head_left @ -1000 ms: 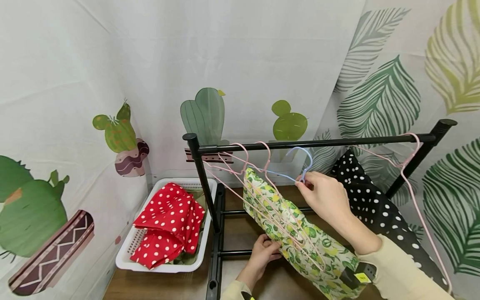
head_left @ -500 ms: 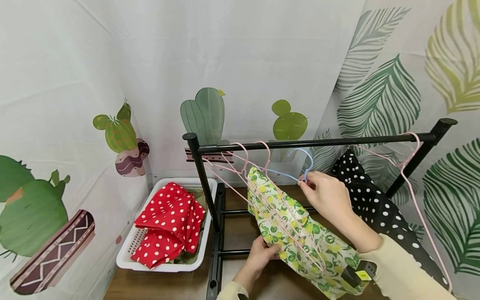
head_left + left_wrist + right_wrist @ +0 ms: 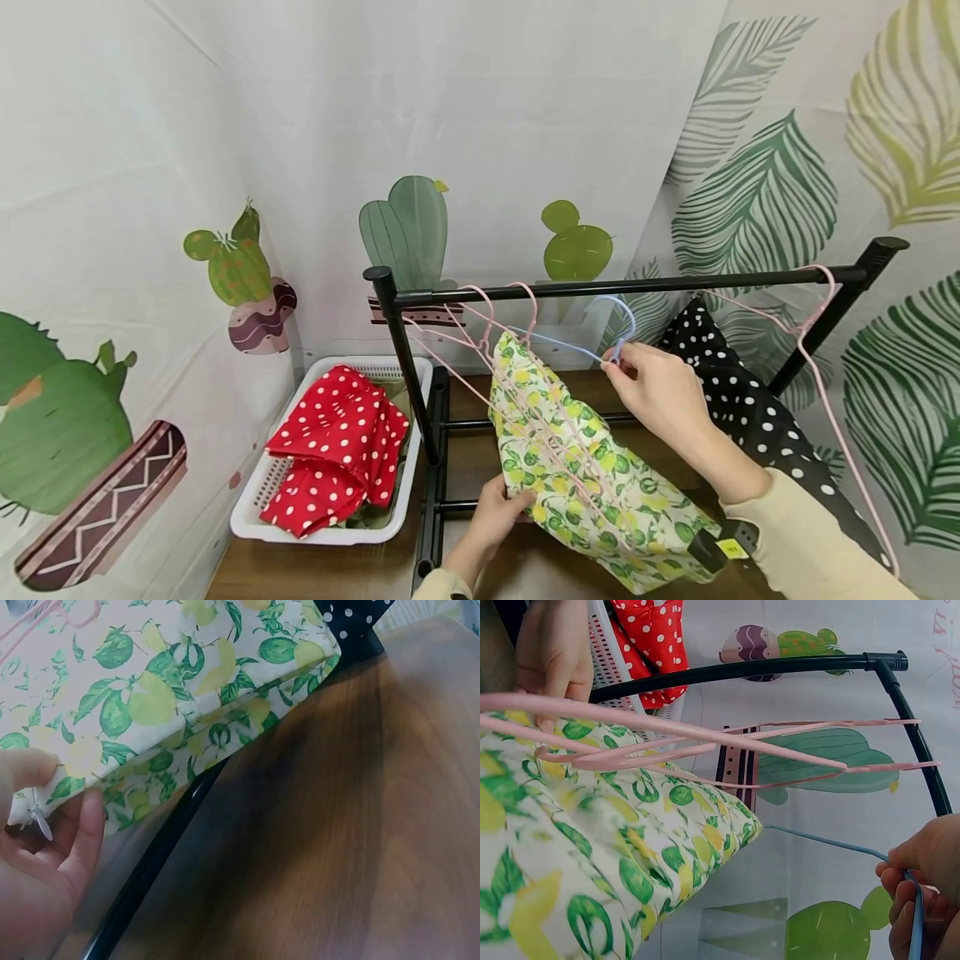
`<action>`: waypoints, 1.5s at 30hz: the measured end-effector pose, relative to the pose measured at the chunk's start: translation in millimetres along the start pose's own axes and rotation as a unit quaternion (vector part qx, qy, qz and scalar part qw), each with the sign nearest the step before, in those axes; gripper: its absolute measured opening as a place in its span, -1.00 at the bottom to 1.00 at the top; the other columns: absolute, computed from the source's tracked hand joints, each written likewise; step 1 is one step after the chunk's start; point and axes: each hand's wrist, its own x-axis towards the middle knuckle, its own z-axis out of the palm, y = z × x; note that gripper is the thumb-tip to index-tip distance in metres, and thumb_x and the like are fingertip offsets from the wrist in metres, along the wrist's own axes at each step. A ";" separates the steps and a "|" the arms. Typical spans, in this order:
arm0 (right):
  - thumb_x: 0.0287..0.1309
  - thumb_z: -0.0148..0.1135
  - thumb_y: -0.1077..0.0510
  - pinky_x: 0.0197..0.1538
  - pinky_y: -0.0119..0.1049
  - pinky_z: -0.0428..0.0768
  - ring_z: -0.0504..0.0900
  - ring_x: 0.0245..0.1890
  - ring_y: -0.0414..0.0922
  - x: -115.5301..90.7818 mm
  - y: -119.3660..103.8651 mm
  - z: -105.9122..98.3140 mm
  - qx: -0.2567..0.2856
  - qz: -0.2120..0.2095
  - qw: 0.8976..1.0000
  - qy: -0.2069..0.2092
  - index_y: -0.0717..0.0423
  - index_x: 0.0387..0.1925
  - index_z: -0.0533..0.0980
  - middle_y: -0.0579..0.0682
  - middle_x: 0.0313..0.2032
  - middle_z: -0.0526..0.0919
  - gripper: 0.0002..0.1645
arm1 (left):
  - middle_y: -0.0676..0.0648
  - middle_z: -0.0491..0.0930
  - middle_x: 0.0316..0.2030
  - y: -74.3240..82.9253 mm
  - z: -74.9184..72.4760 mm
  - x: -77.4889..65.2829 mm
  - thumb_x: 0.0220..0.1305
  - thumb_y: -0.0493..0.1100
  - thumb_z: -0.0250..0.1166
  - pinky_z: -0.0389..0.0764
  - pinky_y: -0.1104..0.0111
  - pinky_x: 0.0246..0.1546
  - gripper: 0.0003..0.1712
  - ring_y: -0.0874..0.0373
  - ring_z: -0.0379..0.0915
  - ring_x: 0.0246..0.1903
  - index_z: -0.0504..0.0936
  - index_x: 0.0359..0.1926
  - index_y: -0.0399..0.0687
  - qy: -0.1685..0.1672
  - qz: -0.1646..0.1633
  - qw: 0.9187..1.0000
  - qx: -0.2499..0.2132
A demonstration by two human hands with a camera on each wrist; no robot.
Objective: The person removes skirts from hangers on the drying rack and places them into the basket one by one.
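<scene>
At the head view's four o'clock, the right hand point(image 3: 665, 390) pinched a blue hanger point(image 3: 918, 919). At six, the left hand point(image 3: 491, 515) gripped lemon-print cloth point(image 3: 538, 471).

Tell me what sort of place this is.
Probably an indoor clothes-hanging corner, perhaps staged: a black rack carries pink hangers, a white basket holds red dotted cloth, and a cactus-print curtain hangs behind.

Lemon-print cloth point(image 3: 187, 682), edge held in left hand point(image 3: 45, 862)

White ground, yellow lemons, green leaves; thumb point(image 3: 31, 766) on top, fingers point(image 3: 91, 832) beneath. Zip pull point(image 3: 43, 823) hangs at the edge, near the thumb. Pink wire point(image 3: 79, 613), upper left corner, over the cloth. Black bar point(image 3: 161, 862) slants out below the cloth. Black white-dotted fabric point(image 3: 356, 619), top. Brown wood-grain counter point(image 3: 360, 810), partly shadowed.
</scene>
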 end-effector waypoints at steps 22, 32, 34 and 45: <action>0.04 0.26 0.20 -0.68 -0.40 0.19 0.27 -0.73 -0.31 -2.3 1.7 3.6 0.010 0.006 1.000 -0.002 -0.03 -0.53 0.55 -0.19 -0.61 0.52 -0.90 | -0.09 0.59 -0.31 6.8 -29.4 -11.5 0.20 -0.19 0.23 0.62 0.27 -0.38 -0.60 0.12 0.58 -0.40 0.46 0.02 -0.30 0.034 -0.003 0.999 0.019; 0.03 0.28 0.19 -0.70 -0.41 0.15 0.23 -0.74 -0.32 -2.9 3.1 3.8 0.010 0.010 1.000 0.000 -0.04 -0.56 0.55 -0.17 -0.59 0.55 -0.88 | -0.04 0.58 -0.40 20.0 -41.9 -22.3 0.18 -0.27 0.21 0.62 0.28 -0.43 -0.70 0.18 0.53 -0.48 0.46 -0.09 -0.36 0.068 -0.004 0.997 0.040; 0.03 0.27 0.19 -0.70 -0.41 0.15 0.24 -0.74 -0.31 -2.9 3.2 4.0 0.011 0.012 1.000 -0.001 -0.04 -0.57 0.55 -0.17 -0.58 0.56 -0.87 | -0.04 0.57 -0.41 28.9 -43.4 -29.1 0.17 -0.28 0.21 0.62 0.30 -0.43 -0.71 0.19 0.52 -0.48 0.46 -0.10 -0.37 0.074 0.001 0.996 0.048; 0.04 0.27 0.18 -0.71 -0.39 0.15 0.23 -0.75 -0.30 -3.6 5.3 5.6 0.007 0.025 1.000 -0.003 -0.04 -0.56 0.55 -0.15 -0.58 0.56 -0.88 | -0.11 0.58 -0.35 49.4 -55.5 -43.9 0.19 -0.27 0.19 0.63 0.18 -0.37 -0.74 0.19 0.54 -0.42 0.47 -0.12 -0.35 0.094 0.022 0.991 0.097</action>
